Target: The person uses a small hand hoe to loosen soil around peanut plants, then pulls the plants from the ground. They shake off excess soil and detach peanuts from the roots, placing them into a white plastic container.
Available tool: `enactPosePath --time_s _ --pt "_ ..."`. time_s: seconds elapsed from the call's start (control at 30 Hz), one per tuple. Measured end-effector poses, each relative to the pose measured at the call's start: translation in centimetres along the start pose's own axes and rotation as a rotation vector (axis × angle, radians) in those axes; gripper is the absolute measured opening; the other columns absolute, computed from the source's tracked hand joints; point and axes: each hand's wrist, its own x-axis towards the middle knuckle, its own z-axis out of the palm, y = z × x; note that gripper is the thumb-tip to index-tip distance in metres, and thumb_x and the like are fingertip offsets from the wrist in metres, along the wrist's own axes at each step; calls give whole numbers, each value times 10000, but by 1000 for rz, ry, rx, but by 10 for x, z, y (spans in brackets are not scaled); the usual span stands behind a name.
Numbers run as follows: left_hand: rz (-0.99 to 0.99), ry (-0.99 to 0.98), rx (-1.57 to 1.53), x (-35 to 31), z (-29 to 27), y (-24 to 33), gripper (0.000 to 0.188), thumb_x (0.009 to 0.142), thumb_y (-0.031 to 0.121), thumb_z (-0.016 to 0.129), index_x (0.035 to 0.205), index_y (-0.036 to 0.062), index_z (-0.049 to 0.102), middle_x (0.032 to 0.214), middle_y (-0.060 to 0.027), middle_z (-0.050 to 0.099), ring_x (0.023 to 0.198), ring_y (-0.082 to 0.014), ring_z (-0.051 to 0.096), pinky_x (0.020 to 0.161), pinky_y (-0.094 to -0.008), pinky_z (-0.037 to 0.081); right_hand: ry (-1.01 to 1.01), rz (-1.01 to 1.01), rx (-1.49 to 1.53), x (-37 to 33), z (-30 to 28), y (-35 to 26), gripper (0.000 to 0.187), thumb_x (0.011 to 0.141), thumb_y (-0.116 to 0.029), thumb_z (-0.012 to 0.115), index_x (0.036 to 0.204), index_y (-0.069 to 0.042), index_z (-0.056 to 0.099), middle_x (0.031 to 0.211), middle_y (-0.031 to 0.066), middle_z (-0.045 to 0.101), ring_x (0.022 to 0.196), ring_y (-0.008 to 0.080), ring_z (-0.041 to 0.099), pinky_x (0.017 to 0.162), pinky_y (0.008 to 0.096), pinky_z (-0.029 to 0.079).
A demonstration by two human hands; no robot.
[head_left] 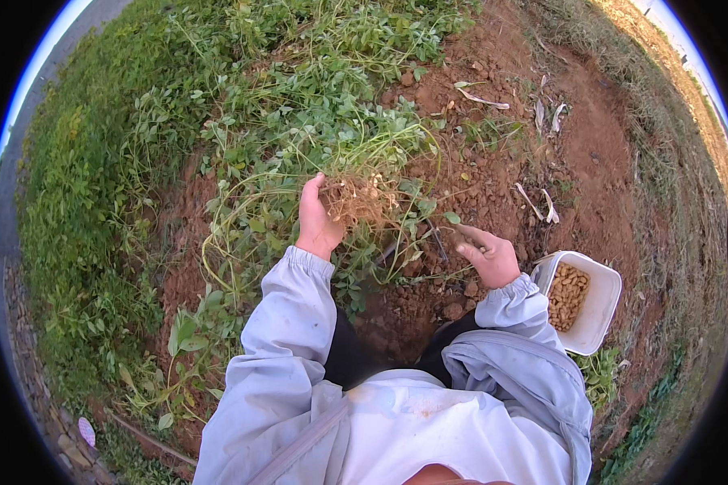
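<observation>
My left hand (319, 220) grips an uprooted peanut plant, its fingers mostly hidden behind the tangle of brown roots (362, 200). A few pale pods show among the roots. The plant's green stems and leaves (380, 145) spread away from me and hang around the root clump. To the right of the roots, and apart from them, my right hand (492, 257) is half curled with a gap between thumb and fingers; I see nothing in it. By my right forearm stands a white square bucket (603, 301), partly filled with tan peanuts (569, 297).
Pulled peanut vines (299, 89) lie heaped ahead, and dense green plants (89, 242) cover the left. Reddish soil (493, 170) stretches to the right, with dry pale husks (542, 202) scattered on it. Dry grass (671, 162) borders the soil at far right.
</observation>
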Motion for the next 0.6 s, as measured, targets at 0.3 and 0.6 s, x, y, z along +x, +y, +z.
enactPosePath --time_s 0.3,0.6 --pt "-94 -95 -152 -26 4 33 527 895 395 371 1211 -19 454 1182 -182 540 1086 -342 513 956 -497 371 627 477 -370 -103 -157 122 264 895 -202 575 1053 6 616 923 62 656 838 146 596 766 265 461" --pt "-114 -342 -67 -43 32 22 510 905 368 357 1250 -2 427 1250 -169 497 1156 -331 464 987 -503 339 81 -213 159 5 2 -48 766 735 -238 743 1347 -7 345 1260 135 469 1121 229 498 892 341 419"
